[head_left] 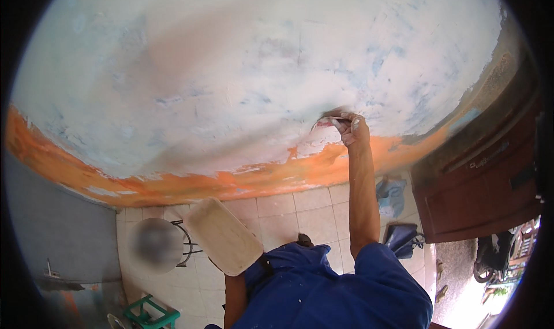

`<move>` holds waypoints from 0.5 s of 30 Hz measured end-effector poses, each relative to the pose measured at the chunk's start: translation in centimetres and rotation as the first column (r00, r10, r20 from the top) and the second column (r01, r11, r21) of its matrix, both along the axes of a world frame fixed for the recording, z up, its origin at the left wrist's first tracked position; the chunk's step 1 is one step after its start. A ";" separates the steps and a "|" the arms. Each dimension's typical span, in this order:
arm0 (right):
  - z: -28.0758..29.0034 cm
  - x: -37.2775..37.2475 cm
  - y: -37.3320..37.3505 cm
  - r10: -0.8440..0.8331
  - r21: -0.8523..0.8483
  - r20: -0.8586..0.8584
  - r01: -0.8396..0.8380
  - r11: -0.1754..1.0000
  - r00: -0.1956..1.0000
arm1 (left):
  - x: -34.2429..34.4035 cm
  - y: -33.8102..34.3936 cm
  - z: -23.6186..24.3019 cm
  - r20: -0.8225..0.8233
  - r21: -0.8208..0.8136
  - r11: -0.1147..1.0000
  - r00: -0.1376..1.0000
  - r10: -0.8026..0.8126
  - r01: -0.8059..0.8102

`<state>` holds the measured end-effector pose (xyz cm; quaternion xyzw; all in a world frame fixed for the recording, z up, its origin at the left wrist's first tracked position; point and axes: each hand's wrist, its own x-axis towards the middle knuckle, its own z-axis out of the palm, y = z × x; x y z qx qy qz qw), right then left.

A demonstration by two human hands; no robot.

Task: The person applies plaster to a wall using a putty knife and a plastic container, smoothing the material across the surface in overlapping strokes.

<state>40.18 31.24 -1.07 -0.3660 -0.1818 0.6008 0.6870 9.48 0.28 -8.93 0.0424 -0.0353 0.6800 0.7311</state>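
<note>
My right hand [352, 127], smeared with white, grips a thin scraper [323, 121] with a partly reddish face against the wall. The wall [231, 64] has a broad, patchy white coat with bluish marks, above a ragged orange band [265, 178]. Lower left of centre, my left arm [232, 300] reaches up to a pale rectangular tray [222, 237] and holds it up; the fingers of that hand are hidden beneath it.
A tiled floor [311, 213] runs below. A round stool [183, 239] with a blurred top and a green stool [151, 317] stand at left. A grey wall [69, 219] borders the left. At right are crumpled cloth [390, 199], a dark bag [401, 241], a brown door [479, 202] and a sunlit opening.
</note>
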 end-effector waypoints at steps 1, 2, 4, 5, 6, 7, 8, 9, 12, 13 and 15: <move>0.6 0.1 -0.4 -0.047 0.041 -0.008 0.047 0.998 0.999 | -0.3 0.3 -1.2 0.041 0.028 1.000 0.999 -0.002 0.001; 1.3 0.2 -0.9 -0.045 0.063 -0.021 0.046 0.997 0.999 | -0.2 0.4 -1.4 0.047 0.021 1.000 0.999 -0.008 0.007; 2.6 0.7 -2.1 -0.054 0.102 -0.046 0.058 0.993 0.998 | 0.1 0.8 -1.0 0.028 -0.023 0.999 0.999 -0.022 0.023; 2.9 1.0 -3.1 -0.045 0.110 -0.018 0.047 0.993 0.999 | 0.4 1.0 -0.4 0.001 -0.063 0.997 0.999 -0.034 0.034; 3.1 0.2 -4.4 -0.008 0.126 0.003 0.008 0.992 1.000 | 0.6 0.6 0.0 0.025 -0.054 0.998 0.999 -0.022 0.024; 3.1 0.3 -5.7 0.008 0.142 0.032 -0.013 0.990 0.999 | 0.7 0.8 0.1 0.028 -0.058 0.998 0.999 -0.033 0.035; 1.8 0.2 -6.9 -0.075 0.056 0.046 0.073 0.996 0.996 | 0.7 0.9 0.1 0.025 -0.057 0.998 0.999 -0.035 0.037; 1.8 -0.7 -8.8 -0.093 0.052 -0.004 0.093 0.994 0.996 | 0.6 0.7 -0.3 0.016 -0.063 0.998 1.000 -0.020 0.021; -2.5 -1.0 -11.9 -0.050 -0.101 0.000 0.050 0.994 0.999 | 0.4 0.6 -0.7 0.001 -0.077 0.997 1.000 -0.015 0.015; -4.8 -0.7 -11.5 -0.020 -0.169 0.019 0.023 0.985 1.000 | 0.5 0.6 -0.7 -0.003 -0.078 0.997 1.000 -0.016 0.015; -7.8 0.2 -9.5 -0.019 -0.199 0.020 0.022 0.980 1.000 | 1.0 0.8 -0.9 -0.007 -0.086 0.996 0.999 -0.033 0.032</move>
